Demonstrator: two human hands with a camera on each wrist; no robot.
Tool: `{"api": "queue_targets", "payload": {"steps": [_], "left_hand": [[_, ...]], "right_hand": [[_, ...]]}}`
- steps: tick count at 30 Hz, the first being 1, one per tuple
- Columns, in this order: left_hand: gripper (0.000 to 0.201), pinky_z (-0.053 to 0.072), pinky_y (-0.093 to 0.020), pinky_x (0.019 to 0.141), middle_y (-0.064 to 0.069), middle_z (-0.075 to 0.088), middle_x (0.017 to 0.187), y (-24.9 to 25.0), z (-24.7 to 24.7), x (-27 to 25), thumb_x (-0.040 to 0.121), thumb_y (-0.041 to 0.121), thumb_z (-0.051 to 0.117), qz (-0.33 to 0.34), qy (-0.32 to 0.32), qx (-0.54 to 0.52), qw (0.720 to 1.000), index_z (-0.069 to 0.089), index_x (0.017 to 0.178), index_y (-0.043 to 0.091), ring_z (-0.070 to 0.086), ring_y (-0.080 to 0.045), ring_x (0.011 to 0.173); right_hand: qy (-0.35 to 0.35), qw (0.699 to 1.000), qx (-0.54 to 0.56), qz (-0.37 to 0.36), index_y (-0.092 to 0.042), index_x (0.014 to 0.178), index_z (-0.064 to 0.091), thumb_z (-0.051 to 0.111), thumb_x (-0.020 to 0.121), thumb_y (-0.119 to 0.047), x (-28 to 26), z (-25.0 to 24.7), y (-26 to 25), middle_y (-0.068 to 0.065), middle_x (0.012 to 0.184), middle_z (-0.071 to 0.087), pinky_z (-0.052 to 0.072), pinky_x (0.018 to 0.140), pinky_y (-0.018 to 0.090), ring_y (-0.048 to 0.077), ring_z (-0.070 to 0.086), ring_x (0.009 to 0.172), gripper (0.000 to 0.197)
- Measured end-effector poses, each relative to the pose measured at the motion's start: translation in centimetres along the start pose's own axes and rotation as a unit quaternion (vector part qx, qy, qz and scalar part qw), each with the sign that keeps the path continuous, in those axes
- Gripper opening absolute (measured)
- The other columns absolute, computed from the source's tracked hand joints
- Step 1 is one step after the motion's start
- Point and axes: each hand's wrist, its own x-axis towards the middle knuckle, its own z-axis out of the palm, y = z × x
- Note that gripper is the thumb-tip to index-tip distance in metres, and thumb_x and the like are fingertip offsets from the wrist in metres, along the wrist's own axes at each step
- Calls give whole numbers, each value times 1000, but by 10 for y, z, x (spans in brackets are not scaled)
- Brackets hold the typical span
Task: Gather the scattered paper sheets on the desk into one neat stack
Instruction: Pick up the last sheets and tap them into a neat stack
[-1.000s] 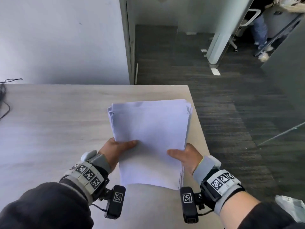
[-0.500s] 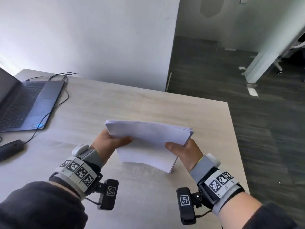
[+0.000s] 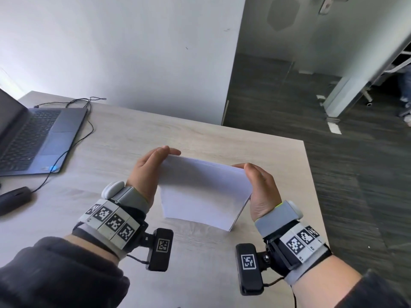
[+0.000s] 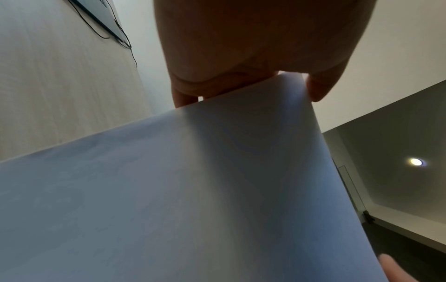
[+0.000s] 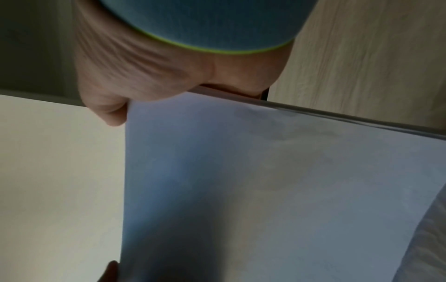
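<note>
Wood-grain desk (image 3: 222,138) by white wall; laptop (image 3: 33,138) far left; my left hand (image 3: 146,172) and right hand (image 3: 262,190) clamp the stack (image 3: 202,192) upright

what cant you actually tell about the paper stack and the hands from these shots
- Sheet count: the paper stack shows only thin edge lines in the head view, too fine to count.
- Whether its lower edge touches the desk: the head view's angle leaves this unclear.
- Left hand: the far fingers are hidden behind the stack.
- Right hand: its fingers are behind the stack; the right wrist view is filled by palm and paper.
- Laptop: cut off by the left edge.
</note>
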Motion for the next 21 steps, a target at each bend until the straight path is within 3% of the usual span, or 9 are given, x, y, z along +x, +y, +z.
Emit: {"api": "queue_targets", "payload": {"steps": [4,9,14,17,19,21], "left_hand": [[37,40,-39,83,6,74,90,3,8,-1,59,50,59,-12,18,4,1000,81,74,24,61,-18,91],[33,41,-35,80,8,73,87,1,7,-2,61,52,64,-1,7,5,1000,80,76,27,60,-15,88],[23,39,-35,82,10,74,90,-2,3,0,76,37,59,21,-2,7,1000,80,76,27,59,-13,92],[30,40,-37,83,1,75,93,-3,-1,0,71,46,60,23,-18,9,1000,80,82,26,61,-17,93],[37,44,-34,81,-1,75,94,-7,-7,2,69,52,65,37,-38,14,999,78,91,25,64,-18,91],[59,52,-25,77,3,76,93,-15,-13,2,58,57,82,55,-81,51,994,72,105,22,68,-14,87]], "right_hand": [[10,1000,-22,18,-18,75,74,39,80,-31,-1,0,-2,-3,79,74,43,53,19,8,63,68,38],[14,999,-34,31,-24,75,75,37,80,-34,-3,-2,-2,-2,87,75,42,66,29,12,63,77,40],[12,999,-32,26,-23,81,76,35,81,-37,-4,-3,1,-1,99,75,42,77,37,25,63,95,44],[-15,999,-36,6,-20,87,75,42,82,-60,-3,-6,3,-2,94,75,44,72,31,16,65,84,52],[-41,999,-31,-18,-17,89,73,55,66,-82,-3,-9,10,-2,85,73,48,65,24,12,66,76,72],[-58,996,-57,-28,-18,80,72,61,56,-87,-4,-13,22,-2,70,69,47,62,25,14,64,67,74]]}}
